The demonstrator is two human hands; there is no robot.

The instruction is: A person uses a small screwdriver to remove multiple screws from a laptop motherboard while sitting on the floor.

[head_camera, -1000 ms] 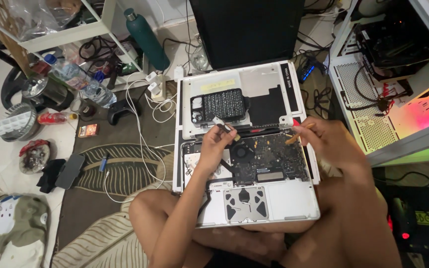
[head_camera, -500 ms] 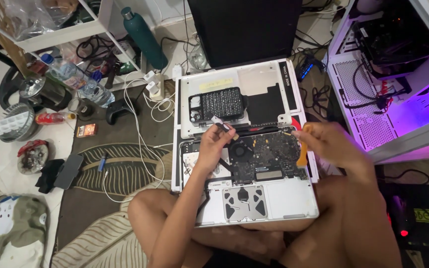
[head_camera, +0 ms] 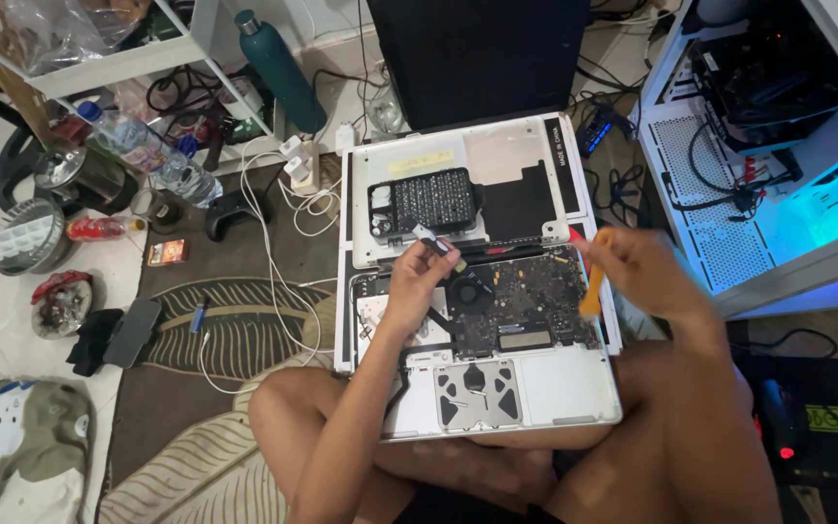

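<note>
one opened laptop (head_camera: 497,330) — two hands, each seemingly holding one tool.

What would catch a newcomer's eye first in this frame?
The opened laptop on the person's lap, its dark circuit board and fan laid bare. Above it the left hand pinches a small grey part, and the right hand grips an orange pry tool. At far right a white computer case glows blue.

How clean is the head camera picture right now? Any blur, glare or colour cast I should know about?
Head view: the right hand and its orange tool are smeared by motion blur; the left hand and the opened laptop are fairly sharp. Blue glow from the lit computer case washes out the right edge. Room light is soft, with no hard shadows.
</note>
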